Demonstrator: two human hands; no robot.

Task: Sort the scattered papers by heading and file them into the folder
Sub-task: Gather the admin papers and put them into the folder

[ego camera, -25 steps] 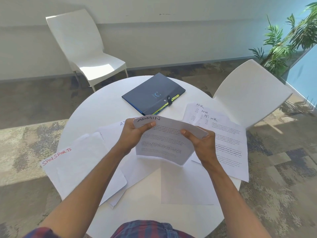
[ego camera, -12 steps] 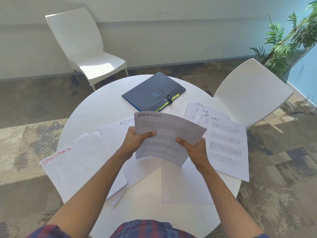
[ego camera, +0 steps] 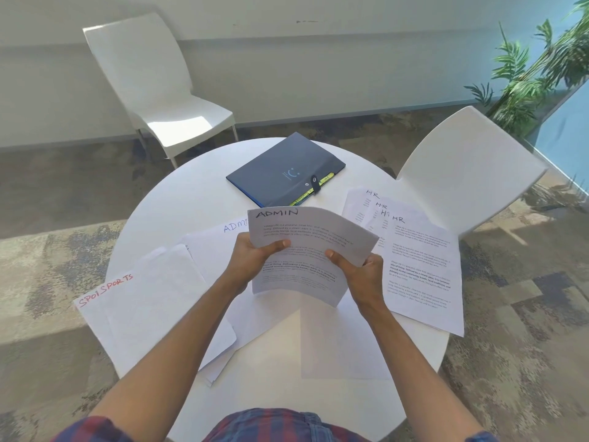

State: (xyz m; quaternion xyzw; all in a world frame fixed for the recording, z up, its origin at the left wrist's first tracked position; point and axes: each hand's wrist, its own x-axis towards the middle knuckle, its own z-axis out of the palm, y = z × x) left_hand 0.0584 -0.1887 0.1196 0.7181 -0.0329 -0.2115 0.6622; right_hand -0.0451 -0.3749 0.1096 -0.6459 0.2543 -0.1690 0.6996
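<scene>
Head view: both hands up over the round white desk [ego camera: 197, 193].
ADMIN sheet [ego camera: 306, 250]: thin paper, bowed, gripped at both side edges.
Left hand [ego camera: 255, 258]: thumb on top, fingers curled behind.
Right hand [ego camera: 360, 275]: pinching the 3 o'clock edge.
Folder [ego camera: 280, 170]: dark, flat, closed, at 12 o'clock.
HR stack [ego camera: 420, 260]: fanned at 2 o'clock.
SPORTS stack [ego camera: 149, 301]: at 9 o'clock.
Change: sheet now lifted more upright than a second ago.

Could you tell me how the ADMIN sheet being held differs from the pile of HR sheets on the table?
The ADMIN sheet is raised off the table and bowed, gripped by the left hand and right hand; the HR pile lies flat, untouched. The ADMIN sheet looks like one page, while the HR pile fans several overlapping pages. Both are white, printed, with handwritten black headings.
</scene>
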